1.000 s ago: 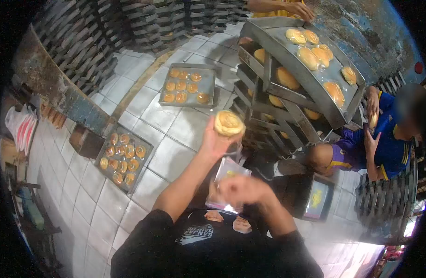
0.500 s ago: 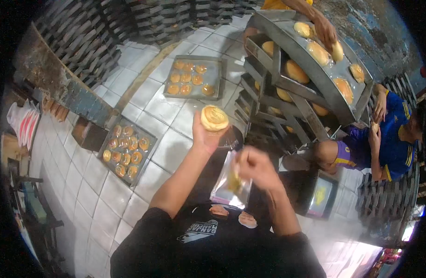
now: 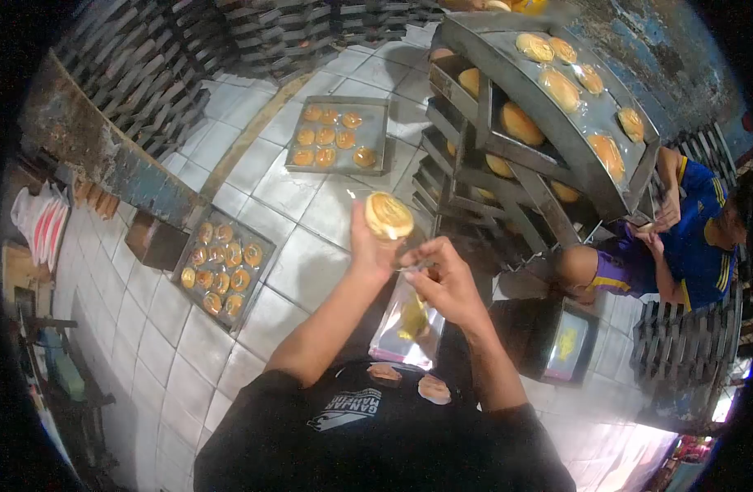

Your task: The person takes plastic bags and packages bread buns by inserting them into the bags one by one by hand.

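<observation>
My left hand (image 3: 370, 250) holds up a round golden bun (image 3: 389, 216), its swirled top showing. Close beside it, my right hand (image 3: 443, 280) pinches a clear plastic bag (image 3: 413, 318) near its top edge, with yellow print on it. Below the hands, a stack of clear bags with a pink edge (image 3: 399, 354) lies near my lap. The fingertips of both hands are near each other just under the bun.
Trays of small buns rest on the tiled floor, one ahead (image 3: 338, 168) and one at left (image 3: 222, 266). Stacked metal trays (image 3: 516, 70) with larger buns stand at right. A seated co-worker (image 3: 696, 221) is beyond them. A bag-filled box (image 3: 565, 344) sits below.
My right hand has moved up from the bag stack to beside my left hand, bringing a bag. The other person's hand over the top tray has withdrawn, leaving a bun there.
</observation>
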Demonstrator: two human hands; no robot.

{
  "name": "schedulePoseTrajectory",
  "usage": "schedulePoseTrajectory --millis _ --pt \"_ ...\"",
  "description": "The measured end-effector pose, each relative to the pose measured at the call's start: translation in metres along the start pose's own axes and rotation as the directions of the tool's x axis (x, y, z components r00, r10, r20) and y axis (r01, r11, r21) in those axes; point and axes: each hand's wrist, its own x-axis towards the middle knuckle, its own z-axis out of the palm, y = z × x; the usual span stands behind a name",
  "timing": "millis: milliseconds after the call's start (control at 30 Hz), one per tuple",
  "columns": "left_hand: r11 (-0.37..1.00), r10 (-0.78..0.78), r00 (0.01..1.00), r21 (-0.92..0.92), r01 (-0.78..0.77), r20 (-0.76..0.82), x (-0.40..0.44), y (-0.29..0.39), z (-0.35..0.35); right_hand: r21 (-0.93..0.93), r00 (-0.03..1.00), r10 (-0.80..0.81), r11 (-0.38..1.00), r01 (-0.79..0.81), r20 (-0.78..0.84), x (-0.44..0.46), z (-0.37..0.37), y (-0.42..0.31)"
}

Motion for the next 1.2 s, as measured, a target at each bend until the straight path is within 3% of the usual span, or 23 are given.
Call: schedulePoseTrajectory --millis 67,100,167,200,233,300,333,367,400,433,500,533,567,600,633,767,833,967,1000,1033,1100,1167,1200 --pt "0.999 -0.020 1.000 0.038 0.020 0.010 0.004 -0.017 -0.004 -0.288 0.965 -0.261 0.922 0.260 0.035 0.008 0.009 0.017" --pt "0.998 -0.034 0.999 0.063 0.032 0.029 0.006 -0.021 -0.003 -0.290 0.965 -0.261 0.921 0.259 0.031 0.006 0.006 0.017" --pt "0.999 0.010 0.999 0.032 -0.011 0.050 0.012 -0.019 -0.005 -0.162 0.881 -0.328 0.903 0.399 0.340 0.000 -0.007 0.011" --pt "1.000 0.025 0.998 0.011 -0.026 0.051 0.013 -0.010 -0.001 0.048 0.832 -0.020 0.999 -0.008 0.555 -0.023 -0.015 -0.009" --pt "0.999 0.032 0.999 -0.008 -0.032 0.044 0.011 -0.002 -0.002 0.172 0.718 0.121 0.931 -0.321 0.685 -0.037 -0.014 -0.021" --pt "0.999 0.038 0.999 -0.033 -0.039 -0.024 0.003 0.014 -0.002 0.088 0.915 0.108 0.984 -0.154 0.390 -0.035 -0.020 0.006" --pt "0.999 -0.041 0.999 -0.006 0.041 0.025 -0.012 0.018 0.001 -0.294 0.984 -0.167 0.939 0.177 0.061 -0.025 -0.018 0.014" --pt "0.993 -0.116 0.991 0.021 0.115 0.072 -0.024 0.017 0.000 -0.695 0.840 -0.527 0.651 0.306 -0.124 -0.012 -0.016 0.018" --pt "0.972 -0.231 0.948 0.004 0.235 0.221 -0.036 0.009 -0.007 -0.826 0.733 -0.678 0.444 0.348 -0.056 -0.008 -0.014 0.008" --pt "0.921 -0.387 0.910 0.111 0.374 0.147 -0.054 0.009 0.003 -0.823 0.733 -0.678 0.445 0.352 -0.053 -0.008 -0.012 0.006" --pt "0.927 -0.374 0.909 0.120 0.356 0.187 -0.057 0.014 -0.010 -0.737 0.722 -0.682 0.426 0.524 0.119 -0.020 -0.008 0.009" --pt "0.928 -0.370 0.907 0.122 0.352 0.199 -0.047 0.014 -0.016 -0.713 0.767 -0.639 0.511 0.480 0.059 -0.013 -0.013 0.014" --pt "0.899 -0.191 0.961 0.428 0.090 0.200 -0.033 0.012 -0.027 -0.716 0.760 -0.646 0.495 0.493 0.076 -0.005 -0.019 0.029" --pt "0.719 0.002 0.966 0.671 -0.181 0.258 -0.020 0.011 -0.033 -0.552 0.886 -0.445 0.774 0.310 -0.127 0.011 -0.027 0.048" --pt "0.729 0.032 0.962 0.653 -0.207 0.269 -0.013 0.009 -0.036 -0.316 0.951 -0.170 0.945 0.083 -0.259 0.024 -0.029 0.048" --pt "0.678 0.046 0.943 0.683 -0.272 0.329 -0.007 0.003 -0.031 -0.441 0.912 -0.276 0.889 0.123 -0.302 0.038 -0.036 0.057" --pt "0.180 0.298 0.715 0.699 -0.692 0.632 0.005 0.004 -0.031 -0.483 0.904 -0.324 0.861 0.160 -0.278 0.041 -0.034 0.044" --pt "0.367 0.339 0.745 0.649 -0.667 0.574 -0.008 0.010 -0.013 -0.627 0.860 -0.485 0.723 0.290 -0.162 0.033 -0.025 0.006" --pt "0.400 0.330 0.846 0.750 -0.527 0.419 -0.018 0.018 -0.001 -0.561 0.866 -0.442 0.789 0.252 -0.233 0.039 -0.025 0.005" --pt "0.425 0.311 0.916 0.825 -0.372 0.253 -0.023 0.021 0.005 -0.488 0.866 -0.394 0.847 0.212 -0.308 0.043 -0.027 0.004" --pt "0.517 0.373 0.901 0.757 -0.401 0.222 -0.016 0.016 -0.004 0.078 0.959 0.044 0.997 -0.023 -0.278 0.060 -0.056 0.020" --pt "0.012 0.562 0.625 0.751 -0.660 0.541 -0.024 0.029 -0.019 0.157 0.972 0.110 0.985 -0.077 -0.209 0.047 -0.057 0.025" --pt "0.076 0.509 0.693 0.775 -0.627 0.511 -0.037 0.030 -0.028 0.163 0.970 0.137 0.981 -0.105 -0.201 0.034 -0.052 0.037"
